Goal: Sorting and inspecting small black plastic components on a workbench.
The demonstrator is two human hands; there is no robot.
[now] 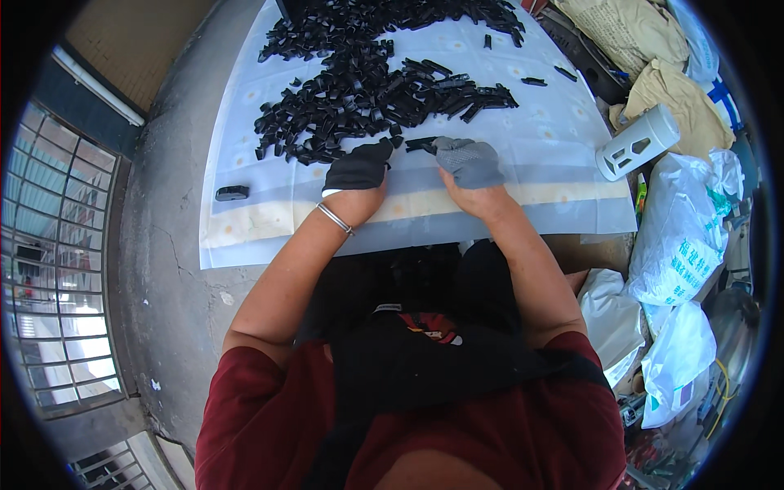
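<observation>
Concrete floor under a pale plastic sheet [523, 175] forms the work surface, seen from the head view with the worker seated at the sheet's near edge. Small black plastic part [420, 144], elongated, lies just beyond the fingertips of both hands, at the near fringe of the heap of black plastic parts [367, 90] that spreads across the far half of the sheet. Right hand [469, 163], in a grey knit glove, is closed narrowly on the near end of this piece; the grip appears to be a pinch, though the fingertips themselves are too small to resolve. Left hand [359, 166], in a black glove, is curled with its fingers at the heap's edge; whether it holds a piece cannot be told. A metal bangle [335, 219] circles the left wrist. Both forearms run forward and converge, wrists low over the sheet, palms down.

Handling note: such light, slippery pieces are best taken one at a time by the end, the other hand steadying the heap so neighbours do not drag along.

Outward: one stray black part [232, 193] lies alone to the left, a white perforated cylinder [637, 142] lies at the sheet's right edge, and filled white sacks [678, 245] stand beyond it
</observation>
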